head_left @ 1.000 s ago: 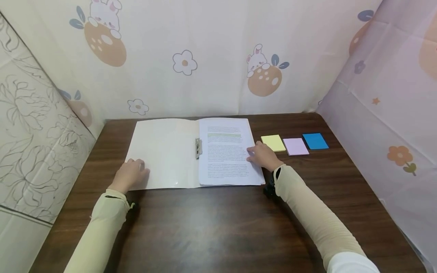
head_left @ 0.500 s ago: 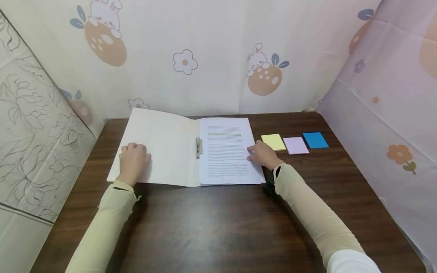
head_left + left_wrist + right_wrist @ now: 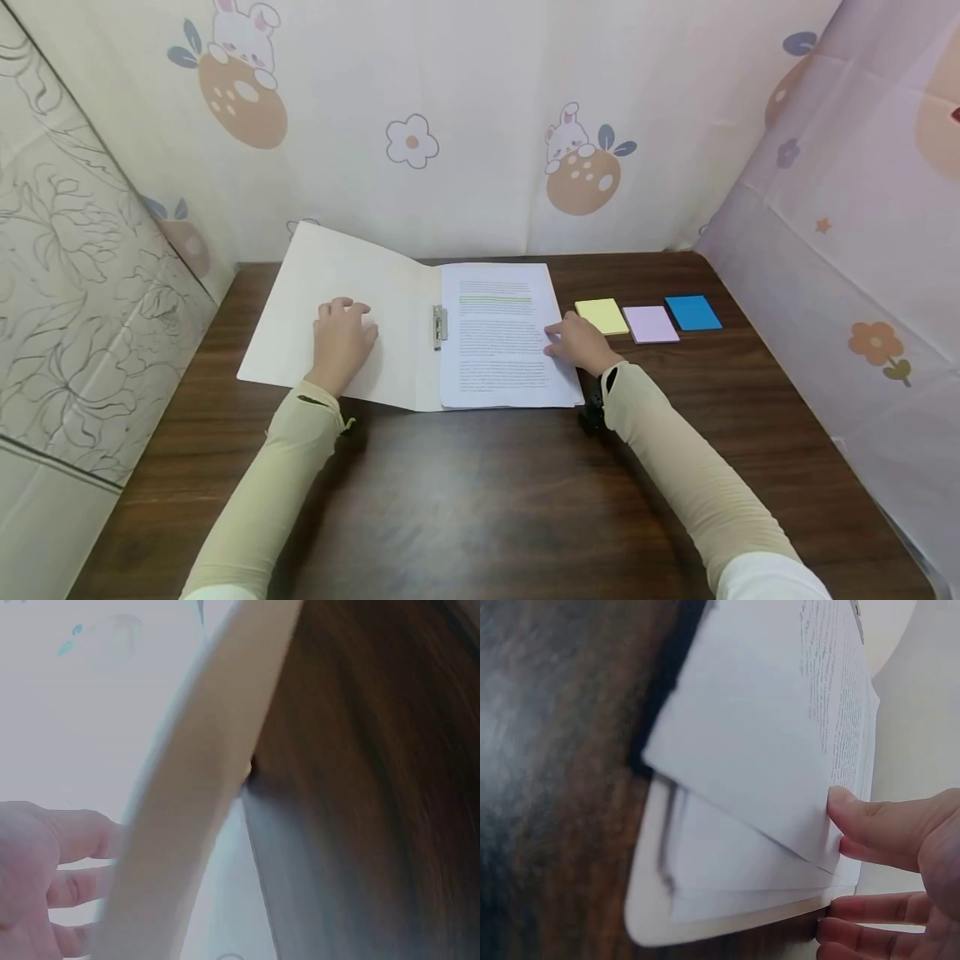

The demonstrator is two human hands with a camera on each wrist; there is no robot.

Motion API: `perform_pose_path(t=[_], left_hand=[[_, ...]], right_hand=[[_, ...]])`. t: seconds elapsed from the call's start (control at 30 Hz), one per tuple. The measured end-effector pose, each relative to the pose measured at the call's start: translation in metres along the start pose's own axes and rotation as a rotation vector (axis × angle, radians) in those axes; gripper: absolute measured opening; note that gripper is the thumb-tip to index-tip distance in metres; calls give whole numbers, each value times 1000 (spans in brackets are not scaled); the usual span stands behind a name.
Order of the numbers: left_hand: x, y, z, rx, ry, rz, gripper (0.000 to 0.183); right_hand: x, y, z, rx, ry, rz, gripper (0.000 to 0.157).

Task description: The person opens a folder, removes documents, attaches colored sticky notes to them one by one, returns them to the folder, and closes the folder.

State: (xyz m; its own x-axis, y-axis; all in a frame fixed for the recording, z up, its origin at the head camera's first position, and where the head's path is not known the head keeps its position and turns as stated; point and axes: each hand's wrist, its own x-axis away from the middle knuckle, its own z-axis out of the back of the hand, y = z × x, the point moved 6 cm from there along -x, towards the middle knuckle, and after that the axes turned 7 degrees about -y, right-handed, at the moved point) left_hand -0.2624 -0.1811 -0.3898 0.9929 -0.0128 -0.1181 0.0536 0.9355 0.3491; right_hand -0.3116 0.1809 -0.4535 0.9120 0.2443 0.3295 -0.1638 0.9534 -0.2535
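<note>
A white folder lies spread on the table, its left cover [image 3: 277,325] tilted up off the tabletop. My left hand [image 3: 342,343] is over the inner face of that cover, fingers loosely bent and holding nothing visible. In the left wrist view the cover's edge [image 3: 202,750] hides the fingertips. Printed sheets [image 3: 495,342] with a green highlighted line lie on the folder's right side beside a metal clip [image 3: 438,327]. My right hand [image 3: 585,343] rests on their right edge. Thumb and forefinger touch the page; the other fingers [image 3: 877,907] lie beyond the folder's edge.
To the right of the sheets lie a yellow sticky-note pad [image 3: 602,317], a lilac pad [image 3: 651,324] and a blue pad [image 3: 693,312]. Dark wooden tabletop [image 3: 457,500] stretches in front of the folder. Patterned curtains [image 3: 480,167] border the back and right.
The left cover has come up off the table, its outer edge rising. My left hand has moved from that edge rightward over the cover. The right hand has stayed in place.
</note>
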Motion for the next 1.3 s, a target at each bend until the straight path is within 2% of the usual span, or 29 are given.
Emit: perform_pose_path(t=[0.17, 0.5, 0.73, 0.9, 1.3], left_hand=[[-3, 12, -6, 31, -34, -9, 35], [-7, 28, -21, 79, -114, -6, 36], [-14, 41, -31, 54, -190, -69, 39], [-17, 49, -40, 53, -231, -89, 41], [-22, 52, -65, 37, -298, -65, 41]], right_hand=[[0, 2, 1, -18, 6, -9, 49], [-3, 3, -1, -52, -13, 3, 50], [-4, 4, -2, -38, -2, 11, 52], [-3, 3, -2, -29, -2, -5, 52], [0, 1, -2, -28, 1, -13, 53]])
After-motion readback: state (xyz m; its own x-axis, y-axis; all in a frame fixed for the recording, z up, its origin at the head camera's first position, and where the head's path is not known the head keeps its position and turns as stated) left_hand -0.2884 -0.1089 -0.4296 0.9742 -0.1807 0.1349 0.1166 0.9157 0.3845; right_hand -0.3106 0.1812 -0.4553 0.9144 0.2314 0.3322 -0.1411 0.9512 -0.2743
